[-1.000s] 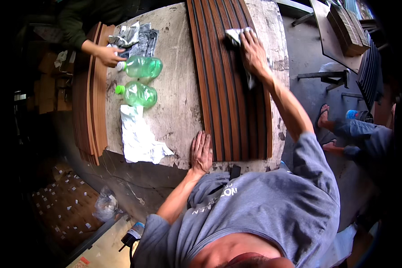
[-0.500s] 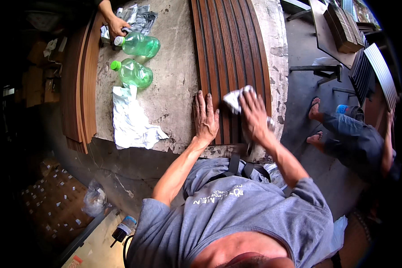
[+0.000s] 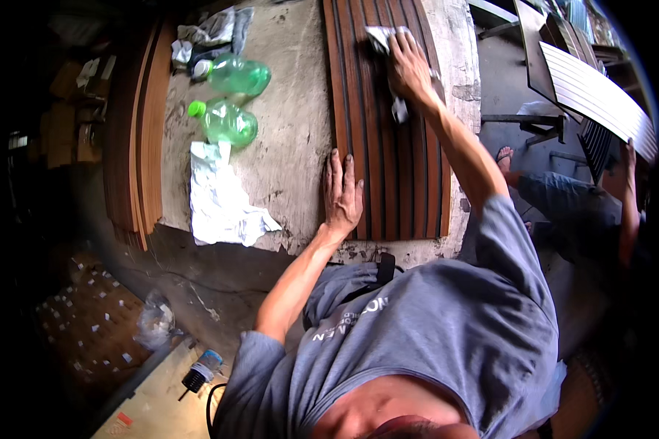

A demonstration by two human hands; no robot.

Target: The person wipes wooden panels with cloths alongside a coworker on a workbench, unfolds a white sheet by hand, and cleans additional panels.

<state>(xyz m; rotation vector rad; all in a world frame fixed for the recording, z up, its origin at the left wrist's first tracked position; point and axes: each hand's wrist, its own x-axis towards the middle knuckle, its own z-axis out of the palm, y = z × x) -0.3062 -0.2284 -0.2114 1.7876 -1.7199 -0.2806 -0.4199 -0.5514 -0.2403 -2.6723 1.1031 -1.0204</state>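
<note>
A long brown slatted wood panel (image 3: 417, 183) with dark grooves lies lengthwise on the worn worktable (image 3: 293, 124). My left hand (image 3: 343, 197) rests flat along its left edge near the front end, fingers stretched out and holding nothing. Far up the panel, my right hand (image 3: 411, 69) presses a white cloth (image 3: 379, 36) against the slats, with the right arm reached well out. One end of the cloth hangs out below the palm. To the left of the panel lie a crumpled white cloth (image 3: 223, 201) and two green-tinted plastic bottles, one green-capped (image 3: 229, 123) and one white-capped (image 3: 238, 74).
Brown boards (image 3: 143, 132) stand stacked along the table's left side. Grey and white rags (image 3: 216, 33) lie at the far left corner. On the right, a person in blue shorts (image 3: 564, 194) holds a white ribbed panel (image 3: 597, 91) near a dark metal stand (image 3: 523, 121).
My right hand has slid the cloth far up the panel, while my left hand stays near its edge. Another person's hand has left the far rags. The person at right has shifted the white panel.
</note>
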